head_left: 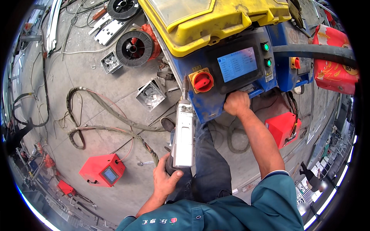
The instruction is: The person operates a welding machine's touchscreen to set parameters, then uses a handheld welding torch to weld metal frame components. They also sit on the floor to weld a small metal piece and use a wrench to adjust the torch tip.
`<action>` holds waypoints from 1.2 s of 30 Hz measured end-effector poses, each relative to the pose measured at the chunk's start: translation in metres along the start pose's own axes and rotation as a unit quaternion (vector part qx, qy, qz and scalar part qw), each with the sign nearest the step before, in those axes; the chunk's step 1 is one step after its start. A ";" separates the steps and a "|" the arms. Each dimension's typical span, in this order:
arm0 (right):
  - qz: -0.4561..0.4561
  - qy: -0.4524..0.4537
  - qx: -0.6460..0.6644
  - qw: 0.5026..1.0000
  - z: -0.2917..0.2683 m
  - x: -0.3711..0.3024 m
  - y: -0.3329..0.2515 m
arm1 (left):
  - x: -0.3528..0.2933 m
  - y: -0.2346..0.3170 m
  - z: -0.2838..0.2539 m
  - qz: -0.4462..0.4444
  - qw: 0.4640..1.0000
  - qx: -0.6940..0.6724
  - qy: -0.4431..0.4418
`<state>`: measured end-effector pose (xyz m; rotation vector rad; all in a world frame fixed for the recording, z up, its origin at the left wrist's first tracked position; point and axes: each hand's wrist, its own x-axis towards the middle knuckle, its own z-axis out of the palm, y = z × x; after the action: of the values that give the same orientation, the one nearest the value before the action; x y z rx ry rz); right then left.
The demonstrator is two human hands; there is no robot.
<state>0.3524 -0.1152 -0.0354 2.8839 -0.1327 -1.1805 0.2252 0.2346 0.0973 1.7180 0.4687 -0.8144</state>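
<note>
My left hand (165, 179) is wrapped round the dark grip at the rear of a silver handheld welding gun (184, 134). Its narrow nozzle points up and away, close to the front corner of a blue machine cabinet (208, 103). A hose trails from the gun toward the floor on the left. My right hand (236, 103) is closed on the blue bar handle (255, 92) along the cabinet's front. Above the hands are a lit touchscreen (237, 64), a red rotary switch (202, 81) on a yellow plate, and two green lights (266, 47).
A yellow cover (192, 42) tops the cabinet. Red boxes stand on the floor at left (102, 170) and right (282, 129). Looped cable (100, 100), a black wire spool (134, 49), metal bins (151, 95) and a wrench (146, 163) lie leftward. A red sack (334, 61) is far right.
</note>
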 end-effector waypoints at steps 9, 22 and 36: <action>-0.001 -0.009 -0.004 1.000 -0.002 0.000 -0.001 | 0.002 -0.003 -0.001 -0.006 1.000 -0.010 -0.003; -0.002 -0.001 -0.002 1.000 0.001 0.000 0.000 | 0.004 -0.006 -0.002 -0.008 1.000 -0.021 -0.009; 0.014 0.008 -0.007 1.000 0.009 0.004 0.001 | -0.035 -0.031 -0.035 -0.038 0.998 0.056 0.004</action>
<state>0.3488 -0.1168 -0.0448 2.8676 -0.1632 -1.1496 0.1905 0.2808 0.1065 1.8158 0.5048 -0.9034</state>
